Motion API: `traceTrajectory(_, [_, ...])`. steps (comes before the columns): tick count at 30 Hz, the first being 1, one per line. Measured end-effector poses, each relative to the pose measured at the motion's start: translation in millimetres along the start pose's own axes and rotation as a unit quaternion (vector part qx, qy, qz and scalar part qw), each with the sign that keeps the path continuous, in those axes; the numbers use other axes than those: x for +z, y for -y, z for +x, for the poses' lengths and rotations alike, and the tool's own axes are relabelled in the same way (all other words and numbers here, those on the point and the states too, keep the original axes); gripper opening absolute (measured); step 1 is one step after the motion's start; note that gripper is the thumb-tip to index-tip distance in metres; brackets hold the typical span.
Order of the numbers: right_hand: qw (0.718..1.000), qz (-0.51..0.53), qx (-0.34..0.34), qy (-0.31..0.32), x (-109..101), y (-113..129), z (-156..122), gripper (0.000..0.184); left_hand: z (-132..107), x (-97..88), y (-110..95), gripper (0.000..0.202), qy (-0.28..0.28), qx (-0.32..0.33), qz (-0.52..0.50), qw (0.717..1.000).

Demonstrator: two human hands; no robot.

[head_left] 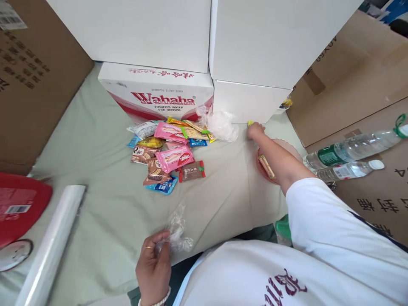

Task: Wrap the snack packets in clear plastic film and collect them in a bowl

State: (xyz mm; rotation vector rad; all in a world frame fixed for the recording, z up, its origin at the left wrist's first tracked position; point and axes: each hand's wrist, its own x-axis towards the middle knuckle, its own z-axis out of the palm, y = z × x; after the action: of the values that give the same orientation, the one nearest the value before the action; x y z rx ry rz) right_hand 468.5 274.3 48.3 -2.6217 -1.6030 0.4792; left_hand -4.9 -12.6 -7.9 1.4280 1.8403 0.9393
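Note:
My left hand (155,259) is closed, thumb against forefinger, on a crumpled clear plastic bag (179,231) above the near part of the cloth. My right hand (256,131) reaches out to the foot of a white box, its fingers curled round a small yellow-green thing (250,123) that is mostly hidden. Beneath that forearm stands a pink bowl (288,146) with a wrapped stick snack (267,166) inside. Left of the right hand lies a pile of packaged snacks, with pink nabati packs (175,157), brown packets (192,171) and a blue packet (164,185). Another crumpled clear bag (223,126) touches the pile.
A Wahaha water carton (159,95) and white boxes (251,102) stand behind the pile. Two plastic bottles (350,146) are at the right beside cardboard boxes (350,72). On the left are a plastic film roll (52,246) and a red container (24,204).

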Motion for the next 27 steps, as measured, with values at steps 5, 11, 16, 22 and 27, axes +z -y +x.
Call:
traceTrajectory(5, [0.999, -0.015, 0.051, 0.004, -27.6, -5.7, -19.8, 0.06, -1.3, -6.7, 7.1, 0.018, -0.039, 0.199, 0.088, 0.975])
traceTrajectory(11, [0.984, -0.01, -0.171, 0.038, -94.7, -88.8, -108.5, 0.053, 5.6, -10.4, 35.6, 0.016, -0.067, 0.246, 0.102, 0.962])
traceTrajectory(16, [0.977, -0.004, -0.174, 0.122, -100.0, -147.8, -149.5, 0.061, 6.5, 1.6, 51.7, 0.02, -0.103, 0.286, 0.144, 0.942])
traceTrajectory(22, [0.992, -0.116, -0.053, 0.019, -57.2, -159.9, -132.1, 0.05, 7.0, 6.8, 60.5, 0.022, -0.104, 0.292, 0.164, 0.936])
traceTrajectory(27, [0.99, -0.135, -0.043, -0.007, -29.0, -158.2, -132.0, 0.051, 6.4, 7.9, 60.3, 0.021, -0.111, 0.281, 0.18, 0.936])
